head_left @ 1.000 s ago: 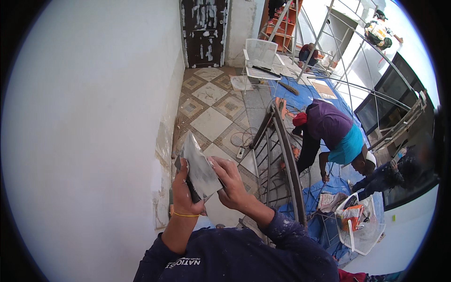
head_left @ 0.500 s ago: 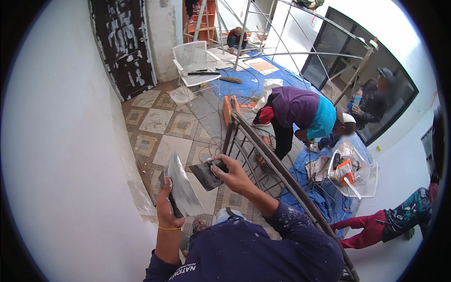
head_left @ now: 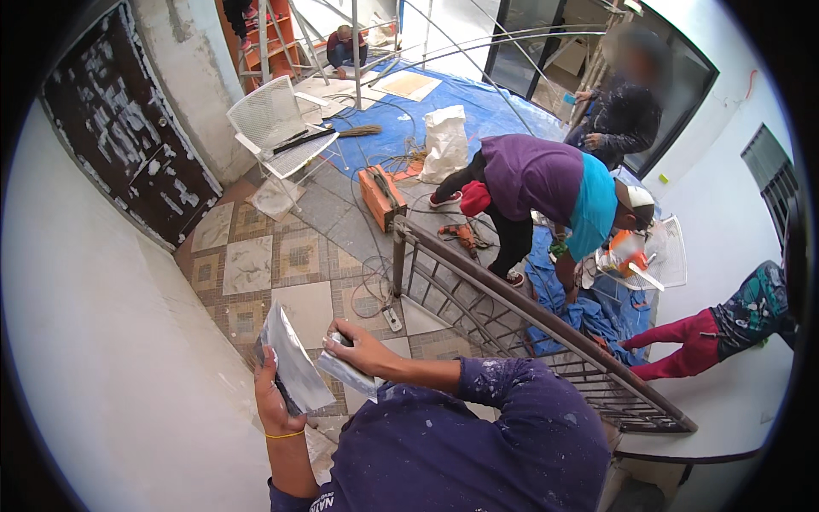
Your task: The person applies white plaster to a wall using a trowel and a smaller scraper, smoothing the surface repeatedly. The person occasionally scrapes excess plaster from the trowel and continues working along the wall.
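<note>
My left hand (head_left: 277, 399) grips a broad, flat metal plastering blade (head_left: 300, 372) by its edge, tilted, with its grey-white smeared face toward the right. A yellow band circles that wrist. My right hand (head_left: 367, 350) is closed on a smaller scraper blade (head_left: 346, 374), fingers and thumb at its upper edge. The scraper is beside the larger blade's right side; whether they touch I cannot tell. Both hands are in front of my dark blue, paint-spotted shirt, above the tiled floor.
A pale wall (head_left: 111, 316) runs along my left. To the right slants a brown metal railing (head_left: 520, 311). Beyond it a co-worker in a purple and blue shirt (head_left: 537, 179) bends over a blue tarp (head_left: 546, 299). A white chair (head_left: 271, 115) and orange case (head_left: 381, 196) stand farther off.
The view has swung, showing more railing. My right hand has turned the scraper, lowering it beside the larger blade. The bending co-worker now reaches down to the tarp.
</note>
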A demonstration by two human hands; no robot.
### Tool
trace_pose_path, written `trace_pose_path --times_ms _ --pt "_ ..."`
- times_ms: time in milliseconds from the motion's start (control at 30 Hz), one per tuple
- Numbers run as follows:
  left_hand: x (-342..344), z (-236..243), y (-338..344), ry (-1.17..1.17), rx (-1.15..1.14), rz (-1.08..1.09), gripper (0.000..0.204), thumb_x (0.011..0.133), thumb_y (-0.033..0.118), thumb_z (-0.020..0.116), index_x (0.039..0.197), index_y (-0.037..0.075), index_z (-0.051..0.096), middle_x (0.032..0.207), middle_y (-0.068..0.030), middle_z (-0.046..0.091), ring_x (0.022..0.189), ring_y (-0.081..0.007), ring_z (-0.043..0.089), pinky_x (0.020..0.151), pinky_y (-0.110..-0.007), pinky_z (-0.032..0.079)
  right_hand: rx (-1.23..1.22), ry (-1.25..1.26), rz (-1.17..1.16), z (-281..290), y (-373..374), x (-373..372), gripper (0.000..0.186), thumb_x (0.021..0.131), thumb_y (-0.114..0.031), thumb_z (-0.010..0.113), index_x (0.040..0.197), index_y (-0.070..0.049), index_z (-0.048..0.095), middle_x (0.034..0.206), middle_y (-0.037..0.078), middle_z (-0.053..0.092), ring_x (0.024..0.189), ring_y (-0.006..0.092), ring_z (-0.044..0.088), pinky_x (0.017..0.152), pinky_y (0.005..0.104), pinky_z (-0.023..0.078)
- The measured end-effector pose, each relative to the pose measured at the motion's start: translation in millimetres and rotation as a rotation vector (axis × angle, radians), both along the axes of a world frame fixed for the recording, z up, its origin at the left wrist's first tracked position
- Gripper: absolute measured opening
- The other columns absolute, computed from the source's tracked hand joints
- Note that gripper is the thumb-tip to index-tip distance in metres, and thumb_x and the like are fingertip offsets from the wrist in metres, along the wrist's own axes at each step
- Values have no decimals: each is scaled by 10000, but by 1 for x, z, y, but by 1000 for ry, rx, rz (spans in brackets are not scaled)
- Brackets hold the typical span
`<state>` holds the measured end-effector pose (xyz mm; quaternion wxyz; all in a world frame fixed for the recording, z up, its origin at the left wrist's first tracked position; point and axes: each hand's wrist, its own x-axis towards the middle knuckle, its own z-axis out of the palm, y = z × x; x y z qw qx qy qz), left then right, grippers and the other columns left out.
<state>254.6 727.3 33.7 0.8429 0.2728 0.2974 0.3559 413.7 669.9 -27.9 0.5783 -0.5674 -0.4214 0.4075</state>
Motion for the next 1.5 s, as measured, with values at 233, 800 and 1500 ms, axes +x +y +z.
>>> trace_pose_path --times_ms 233,800,1500 --pt "28 -6 100 102 -69 100 354 954 300 564 1206 52 548 1026 -53 658 916 -172 653 785 -344 549 160 777 66 37 205 22 416 986 -557 367 933 -161 484 720 -67 383 537 57 291 461 218 227" --pt "-10 -8 427 56 -35 -85 423 984 381 490 1269 70 514 1108 -76 627 939 -200 642 817 -344 531 108 934 -92 35 520 12 485 905 -662 447 969 -188 531 728 -85 448 512 16 339 433 191 266" --pt "109 -12 413 -818 -760 -857 176 976 194 432 905 36 395 624 -82 497 426 -174 486 397 -261 380 69 -46 -952 87 450 88 510 841 -510 671 878 -29 506 704 68 518 645 157 476 606 331 421"
